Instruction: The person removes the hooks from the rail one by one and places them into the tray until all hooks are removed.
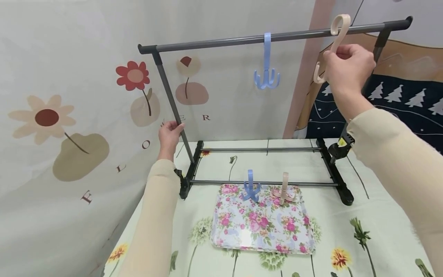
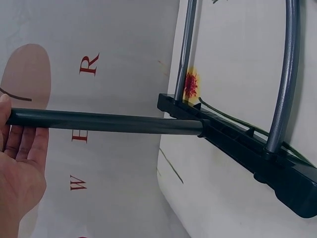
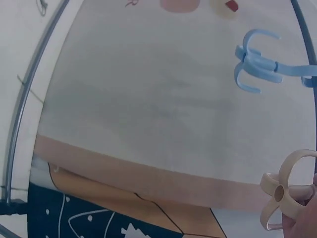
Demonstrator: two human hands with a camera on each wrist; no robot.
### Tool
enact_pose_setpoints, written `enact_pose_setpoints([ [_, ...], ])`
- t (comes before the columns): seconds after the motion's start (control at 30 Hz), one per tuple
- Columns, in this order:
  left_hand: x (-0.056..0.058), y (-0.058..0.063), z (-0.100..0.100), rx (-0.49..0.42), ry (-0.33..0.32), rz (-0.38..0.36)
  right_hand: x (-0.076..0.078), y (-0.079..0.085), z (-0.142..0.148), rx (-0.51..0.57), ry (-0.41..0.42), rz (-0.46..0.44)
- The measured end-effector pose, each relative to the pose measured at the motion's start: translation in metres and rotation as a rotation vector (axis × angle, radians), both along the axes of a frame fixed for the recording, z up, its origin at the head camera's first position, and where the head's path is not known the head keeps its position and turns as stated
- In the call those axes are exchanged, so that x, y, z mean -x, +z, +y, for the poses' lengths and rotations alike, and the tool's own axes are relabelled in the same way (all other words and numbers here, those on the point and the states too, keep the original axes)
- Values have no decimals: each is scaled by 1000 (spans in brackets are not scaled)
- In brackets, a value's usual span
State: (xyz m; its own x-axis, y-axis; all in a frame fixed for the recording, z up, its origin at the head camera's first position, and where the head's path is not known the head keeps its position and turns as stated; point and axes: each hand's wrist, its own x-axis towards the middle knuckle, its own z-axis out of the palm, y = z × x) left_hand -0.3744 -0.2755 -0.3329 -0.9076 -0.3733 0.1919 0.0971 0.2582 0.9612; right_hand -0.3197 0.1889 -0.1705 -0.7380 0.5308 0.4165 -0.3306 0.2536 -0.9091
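Observation:
My left hand (image 1: pixel 169 136) grips the left upright pole (image 1: pixel 169 90) of a dark grey rack; the left wrist view shows the fingers (image 2: pixel 27 144) against the pole. At the right end of the top bar (image 1: pixel 214 43), my right hand (image 1: pixel 349 71) pinches a beige multi-prong hook (image 1: pixel 340 29) by its stem. Its curved top is at the bar; whether it bears on the bar I cannot tell. The right wrist view shows its prongs (image 3: pixel 279 193), partly cut off by the frame. A light blue hook (image 1: pixel 267 65) hangs from the bar, prongs down, left of the right hand.
A floral tray (image 1: pixel 238 234) lies in front of the rack's lower front rail (image 1: pixel 214 182). On its back part are a blue hook (image 1: pixel 250 190) and a beige hook (image 1: pixel 284 188), their stems reaching past the rail. A flower-print cloth (image 1: pixel 380 227) covers the table; printed curtains (image 1: pixel 225 15) hang behind.

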Motion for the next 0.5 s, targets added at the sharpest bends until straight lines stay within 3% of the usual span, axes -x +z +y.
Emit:
enact_pose_setpoints([
  [0.17, 1, 0, -1, -23, 4, -5, -10, -6, 0, 27, 70, -39],
  [0.5, 1, 5, -2, -35, 23, 6, -31, -27, -14, -23, 207, -70],
])
